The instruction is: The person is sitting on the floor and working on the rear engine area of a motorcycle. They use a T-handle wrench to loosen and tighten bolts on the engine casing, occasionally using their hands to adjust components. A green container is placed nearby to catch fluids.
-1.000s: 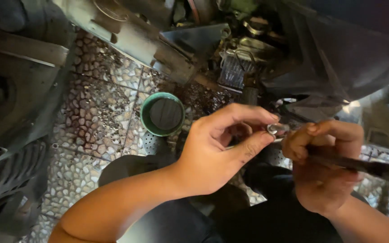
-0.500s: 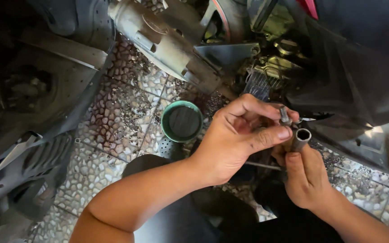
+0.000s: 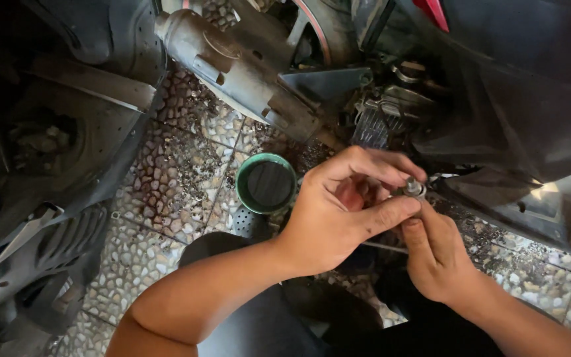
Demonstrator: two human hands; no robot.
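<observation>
Both hands meet over the pebbled tile floor (image 3: 166, 178): the left hand (image 3: 338, 211) and right hand (image 3: 437, 258) pinch a small metal socket-like part (image 3: 414, 190) between their fingers (its far end is hidden). Behind stand a green-rimmed round cup (image 3: 266, 184), a grimy exhaust pipe (image 3: 239, 66) and black scooter bodywork (image 3: 523, 99).

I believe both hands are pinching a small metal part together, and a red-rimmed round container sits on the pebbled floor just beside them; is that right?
Not quite: the round container has a green rim, not red, as the head view shows. The left hand and right hand do pinch the small metal part together above the pebbled floor.
</observation>
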